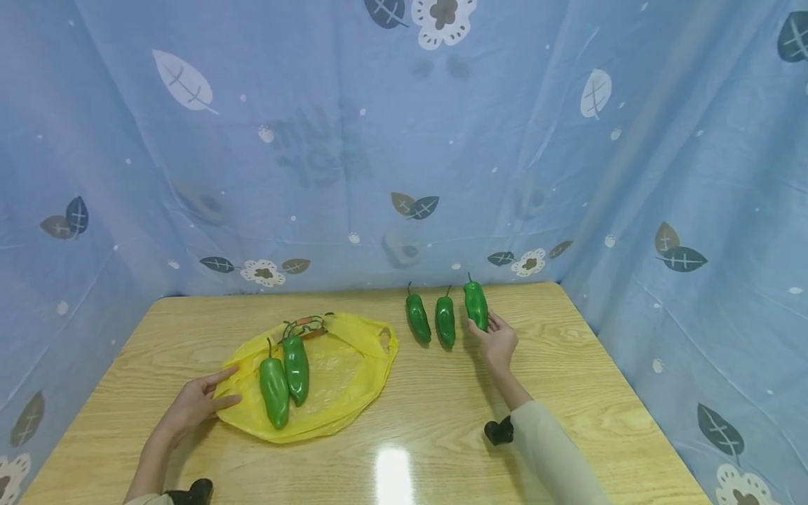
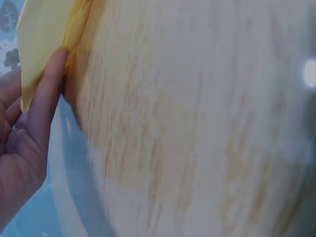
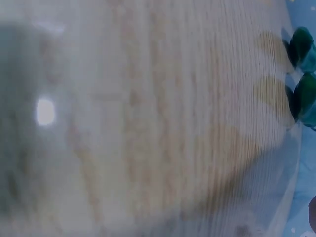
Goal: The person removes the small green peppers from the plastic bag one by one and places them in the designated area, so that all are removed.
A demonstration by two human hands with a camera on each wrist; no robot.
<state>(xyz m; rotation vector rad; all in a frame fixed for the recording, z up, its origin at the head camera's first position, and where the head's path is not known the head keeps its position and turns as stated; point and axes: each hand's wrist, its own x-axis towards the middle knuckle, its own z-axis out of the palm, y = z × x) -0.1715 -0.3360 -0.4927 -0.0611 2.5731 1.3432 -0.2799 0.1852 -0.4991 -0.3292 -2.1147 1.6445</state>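
Note:
At the right of the head view, my right hand (image 1: 500, 344) holds a green pepper (image 1: 475, 304) by its lower end, stem pointing away. Two more green peppers, one (image 1: 417, 317) and another (image 1: 445, 321), lie side by side just left of it. My left hand (image 1: 197, 401) pinches the left edge of a yellow plastic bag (image 1: 334, 414) between thumb and fingers; the left wrist view shows the bag (image 2: 42, 44) between them. Two green peppers, one (image 1: 274, 393) in front and one (image 1: 296, 369) behind, lie on the bag. Only a sliver of my right hand shows in the right wrist view.
Thin dark stems and orange-brown pieces (image 1: 309, 321) show at the bag's far edge. The wooden table (image 1: 442, 421) ends at a blue patterned curtain (image 1: 353, 140) behind and at the sides. Black wrist devices sit on both wrists, the right one (image 1: 499, 431) above the table.

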